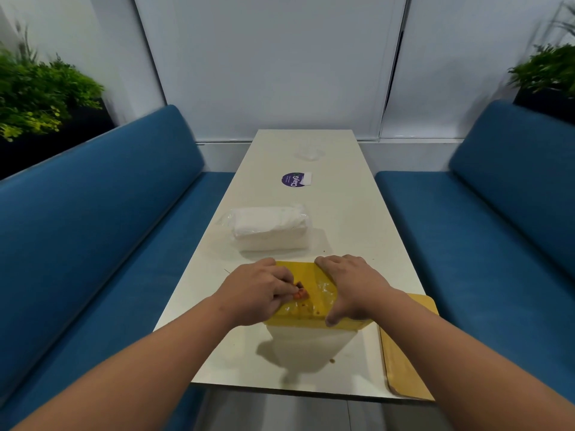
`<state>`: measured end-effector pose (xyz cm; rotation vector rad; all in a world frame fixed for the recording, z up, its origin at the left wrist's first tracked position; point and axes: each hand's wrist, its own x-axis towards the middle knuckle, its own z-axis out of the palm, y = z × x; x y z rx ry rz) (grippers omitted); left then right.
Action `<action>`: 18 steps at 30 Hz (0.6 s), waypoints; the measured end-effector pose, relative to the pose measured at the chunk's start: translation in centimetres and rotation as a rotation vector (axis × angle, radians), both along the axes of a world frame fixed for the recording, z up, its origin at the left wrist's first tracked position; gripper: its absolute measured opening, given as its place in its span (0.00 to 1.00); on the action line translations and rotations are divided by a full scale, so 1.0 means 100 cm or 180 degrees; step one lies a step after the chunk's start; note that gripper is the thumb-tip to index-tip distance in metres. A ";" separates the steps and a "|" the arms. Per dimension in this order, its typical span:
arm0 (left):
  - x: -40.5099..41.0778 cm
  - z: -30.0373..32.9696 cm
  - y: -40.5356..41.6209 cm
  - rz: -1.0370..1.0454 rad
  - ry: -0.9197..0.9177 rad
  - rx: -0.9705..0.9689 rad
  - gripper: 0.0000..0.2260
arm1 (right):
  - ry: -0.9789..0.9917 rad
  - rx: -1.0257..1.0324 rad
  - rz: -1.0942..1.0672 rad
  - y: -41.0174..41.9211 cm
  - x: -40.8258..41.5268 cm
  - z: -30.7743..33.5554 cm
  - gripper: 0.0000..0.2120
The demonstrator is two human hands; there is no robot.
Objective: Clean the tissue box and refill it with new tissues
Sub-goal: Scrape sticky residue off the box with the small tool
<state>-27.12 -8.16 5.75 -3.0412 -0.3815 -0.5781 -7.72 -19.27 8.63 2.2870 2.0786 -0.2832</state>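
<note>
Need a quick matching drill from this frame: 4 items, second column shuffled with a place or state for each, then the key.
Items
1. tissue box
2. pack of new tissues
3. purple round sticker
4. yellow lid

Places or states
A. lying flat at the table's near right corner
B. mid-table, wrapped in clear plastic, untouched
C. far half of the table, beyond the pack
D. held under both hands, the left hand pinching orange scraps on it, the right hand gripping its right side

Pairs: 1-D, 2-B, 3-C, 4-A
</note>
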 end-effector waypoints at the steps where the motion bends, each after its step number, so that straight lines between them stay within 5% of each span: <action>1: 0.001 0.001 0.003 0.0064 -0.0022 0.0049 0.17 | 0.0012 -0.0003 -0.0006 0.000 0.000 0.000 0.55; 5: 0.016 -0.001 0.003 0.0503 -0.0320 -0.0029 0.18 | -0.0009 -0.0003 -0.0011 -0.001 0.001 -0.002 0.54; 11: 0.020 -0.004 -0.004 0.0124 -0.0085 0.0148 0.16 | -0.0039 0.0030 0.0001 -0.001 0.000 -0.004 0.53; 18: 0.035 -0.004 -0.007 0.0439 -0.0112 0.0061 0.10 | -0.0064 0.0018 0.0014 0.000 0.000 -0.005 0.52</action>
